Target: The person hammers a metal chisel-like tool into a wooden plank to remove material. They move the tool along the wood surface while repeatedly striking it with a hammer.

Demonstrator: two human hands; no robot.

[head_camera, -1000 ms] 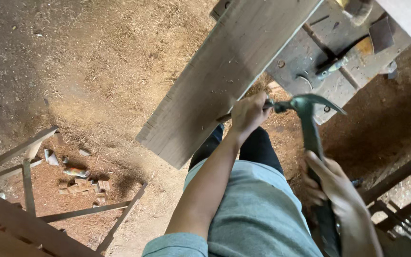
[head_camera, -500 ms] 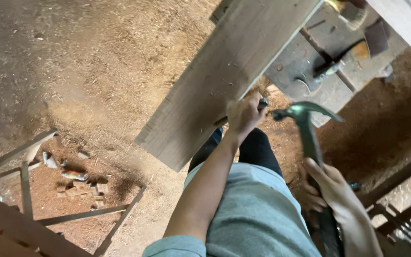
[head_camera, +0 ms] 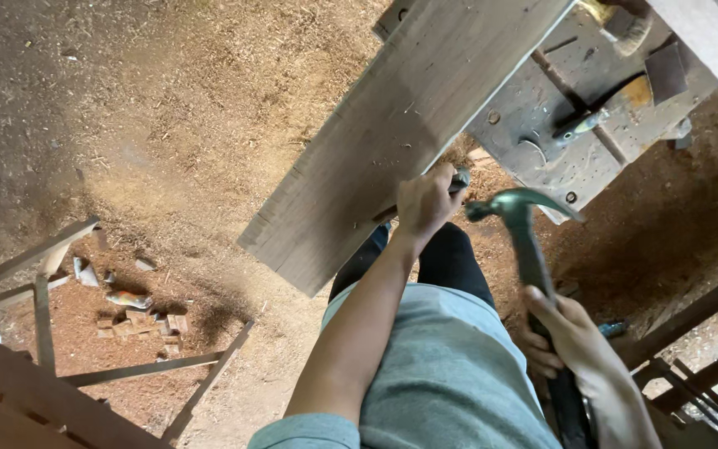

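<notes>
While the left hand point(head_camera: 427, 202) closes its grip on a dark slender tool point(head_camera: 459, 180) at the near edge of a long, pale wooden plank point(head_camera: 400, 133), the right hand point(head_camera: 572, 337) clamps the lower handle of a green-headed steel claw hammer point(head_camera: 525, 224), head raised just right of the plank. The hammer looks head-heavy and rigid, best held low on the handle. The plank looks stiff and heavy, reaching from a worn grey desk point(head_camera: 533, 133) out over the sawdust floor point(head_camera: 168, 125). Both forearms extend forward, away from the body.

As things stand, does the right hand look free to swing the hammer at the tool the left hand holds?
Probably yes: the right hand grips the claw hammer, with open space between hammerhead and left hand.
</notes>
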